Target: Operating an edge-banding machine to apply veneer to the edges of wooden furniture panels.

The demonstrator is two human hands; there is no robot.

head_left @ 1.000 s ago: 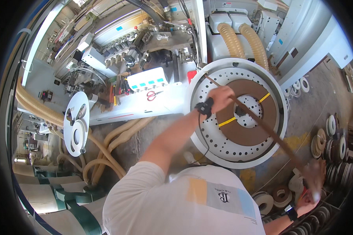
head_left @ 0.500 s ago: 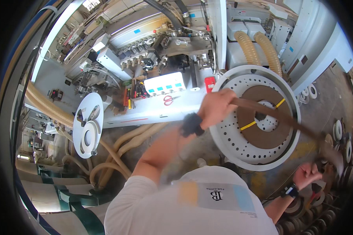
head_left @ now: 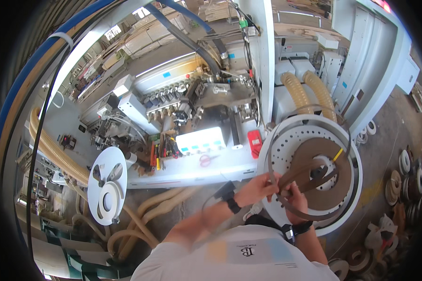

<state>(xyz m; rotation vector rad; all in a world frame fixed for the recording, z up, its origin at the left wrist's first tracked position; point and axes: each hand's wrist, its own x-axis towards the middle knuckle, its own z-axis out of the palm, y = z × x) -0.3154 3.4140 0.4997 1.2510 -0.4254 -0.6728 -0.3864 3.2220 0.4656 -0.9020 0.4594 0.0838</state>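
Note:
In front of me stands a round white perforated tray (head_left: 279, 150) with a raised rim. A wide roll of brown edge-banding strip (head_left: 344, 180) lies flat on it, with a yellow tie (head_left: 337, 155) across its ring. A loose length of brown strip (head_left: 314, 217) curves in a big loop above the tray. Over the tray's near-left rim, my left hand (head_left: 258, 189) is closed on this strip. Close beside it, my right hand (head_left: 295, 201) pinches the strip too. The fingers partly hide where the ends lie.
A white machine bench (head_left: 192, 174) carries red-handled scissors (head_left: 205, 160), a red case (head_left: 254, 143) and hand tools. A white reel (head_left: 107, 182) stands at left. Beige hoses (head_left: 126, 225) lie below the bench. Several banding rolls (head_left: 395, 186) sit on the floor at right.
My right hand has come from the far right to beside my left, which has moved down to the tray's near rim. The stretched strip now forms a loop. The view has shifted.

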